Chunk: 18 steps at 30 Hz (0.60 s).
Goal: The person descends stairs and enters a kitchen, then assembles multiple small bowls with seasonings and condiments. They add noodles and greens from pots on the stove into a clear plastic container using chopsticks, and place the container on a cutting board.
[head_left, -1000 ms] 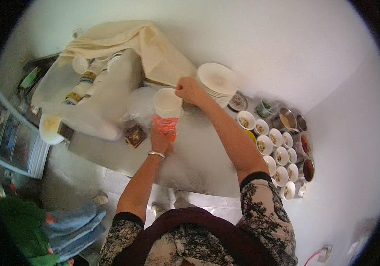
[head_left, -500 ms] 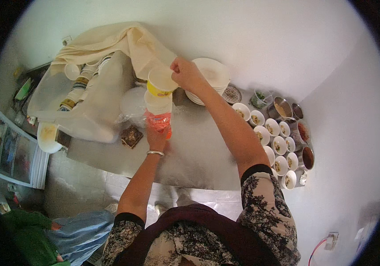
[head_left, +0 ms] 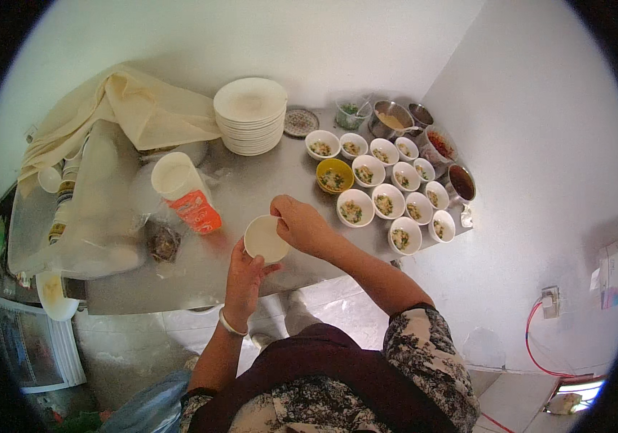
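Observation:
A pale paper bowl (head_left: 266, 239) is held over the steel table's front part, its mouth facing up. My left hand (head_left: 245, 273), with a bangle at the wrist, grips its left and near side. Pinched on the right rim of the same bowl is my right hand (head_left: 299, 226). To the left, a stack of paper bowls (head_left: 173, 175) rests in a clear plastic sleeve with a red-orange printed band (head_left: 197, 211). Several white bowls (head_left: 368, 171) holding chopped food, plus one yellow bowl (head_left: 333, 177), are grouped at the right.
Stacked white plates (head_left: 250, 115) stand at the back beside a patterned round dish (head_left: 301, 122). Metal pots (head_left: 393, 115) and seasoning containers line the back right. At left is a large translucent bin (head_left: 100, 216) of cups, partly covered by cream cloth (head_left: 143, 101). A dark wrapped lump (head_left: 162, 242) lies near it.
My left hand has left the sleeved stack, and my right hand has brought one bowl off it toward me. Both hands now hold that bowl. The view has shifted to the right.

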Available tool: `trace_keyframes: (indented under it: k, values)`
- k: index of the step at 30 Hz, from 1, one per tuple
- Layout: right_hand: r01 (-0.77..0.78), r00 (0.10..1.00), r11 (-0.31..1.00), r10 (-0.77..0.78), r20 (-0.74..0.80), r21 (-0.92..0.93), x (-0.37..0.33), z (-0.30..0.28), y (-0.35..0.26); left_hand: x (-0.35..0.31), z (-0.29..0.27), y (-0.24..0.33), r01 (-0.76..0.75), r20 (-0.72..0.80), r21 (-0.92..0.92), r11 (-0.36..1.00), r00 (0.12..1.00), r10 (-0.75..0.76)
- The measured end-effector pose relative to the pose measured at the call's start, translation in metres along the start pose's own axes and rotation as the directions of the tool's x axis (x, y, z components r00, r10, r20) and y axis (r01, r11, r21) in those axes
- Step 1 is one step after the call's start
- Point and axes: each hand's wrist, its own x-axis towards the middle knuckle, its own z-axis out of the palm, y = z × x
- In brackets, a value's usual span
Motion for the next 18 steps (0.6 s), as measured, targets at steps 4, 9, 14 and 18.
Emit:
trace_keyframes:
  k: [4,9,14,18]
  values:
    - [0.012,1.0,1.0,-0.011,-0.005,0.024,-0.002,-0.021,0.023,0.027,0.032,0.005,0.039,-0.014,0.144,0.989,0.999,-0.037]
    - [-0.024,0.995,0.999,0.021,-0.095,-0.03,0.04,-0.091,0.121,0.092,0.071,-0.002,0.026,-0.033,0.14,0.99,0.999,-0.022]
    - [-0.143,0.985,0.877,0.08,-0.153,-0.458,0.119,-0.173,0.288,0.211,0.121,-0.034,-0.037,0.001,0.045,0.998,0.999,0.037]
    - [-0.132,0.991,0.729,0.093,-0.093,-0.671,0.174,-0.197,0.39,0.308,0.149,-0.071,0.012,-0.117,0.028,1.0,0.993,-0.008]
